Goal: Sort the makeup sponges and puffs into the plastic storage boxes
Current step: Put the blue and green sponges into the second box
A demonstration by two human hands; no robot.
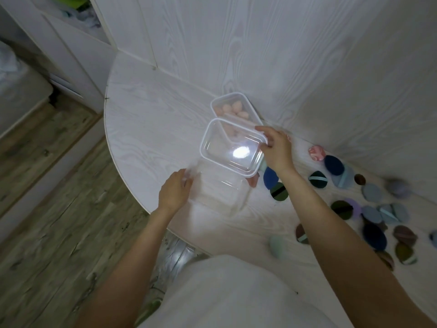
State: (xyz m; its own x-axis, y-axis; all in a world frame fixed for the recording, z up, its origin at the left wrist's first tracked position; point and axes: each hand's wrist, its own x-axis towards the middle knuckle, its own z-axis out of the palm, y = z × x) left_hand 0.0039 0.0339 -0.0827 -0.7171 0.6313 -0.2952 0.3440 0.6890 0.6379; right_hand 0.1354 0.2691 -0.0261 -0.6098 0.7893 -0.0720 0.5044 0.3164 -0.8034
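A clear box (218, 192) sits on the white bench (151, 119), and the left hand (173, 191) grips its left edge. Just above it, the right hand (275, 150) pinches the right rim of a clear lid (230, 145). Behind the lid is another box (234, 110) with pink sponges (233, 109) inside. Round puffs (378, 209) lie scattered to the right of the right hand.

far box (214, 104) holding sponges (233, 108), lid (210, 134) before it, near box (220, 200) nearest, puffs (372, 192) scattered right
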